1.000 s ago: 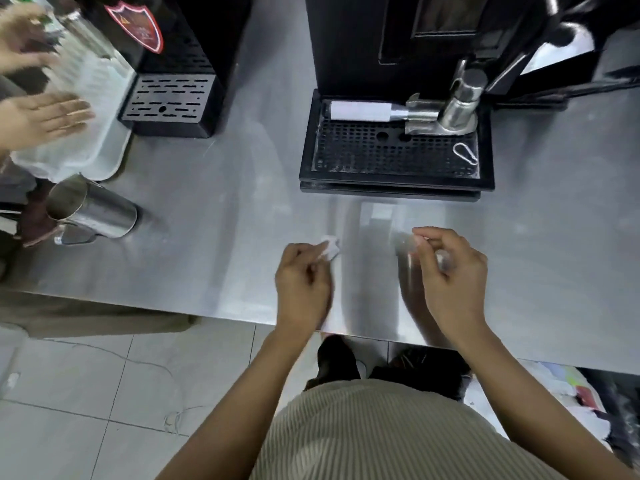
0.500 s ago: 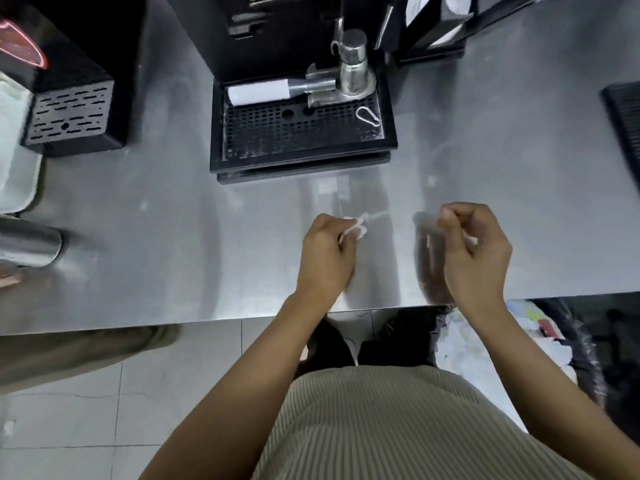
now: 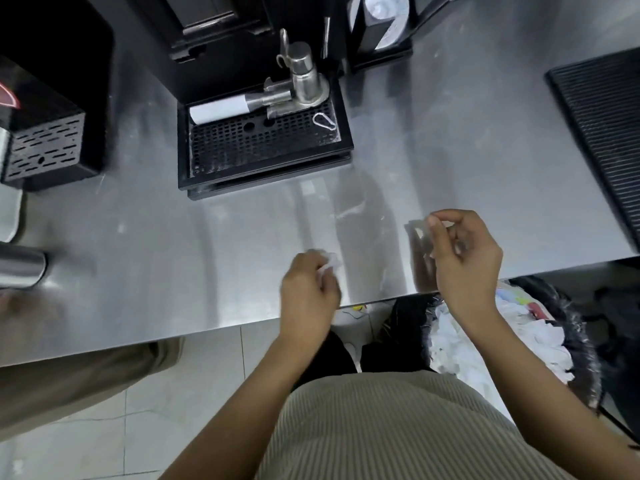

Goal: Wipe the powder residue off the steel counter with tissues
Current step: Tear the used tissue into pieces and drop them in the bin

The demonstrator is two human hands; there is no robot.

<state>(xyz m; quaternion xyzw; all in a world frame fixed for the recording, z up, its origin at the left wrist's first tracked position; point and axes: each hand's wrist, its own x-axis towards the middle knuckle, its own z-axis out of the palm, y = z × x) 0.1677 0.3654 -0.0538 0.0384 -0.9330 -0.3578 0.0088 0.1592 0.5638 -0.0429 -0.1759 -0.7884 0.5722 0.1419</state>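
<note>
Loosely fisted left hand (image 3: 308, 296) over counter (image 3: 173, 254), grip round tissue (image 3: 330, 263)

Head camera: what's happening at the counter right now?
A person stands at the steel counter. The left hand grips a small crumpled tissue near the front edge. The right hand hovers beside it with its fingers curled; whether it holds anything is unclear. A white smear shows between the hands and the drip tray.
</note>
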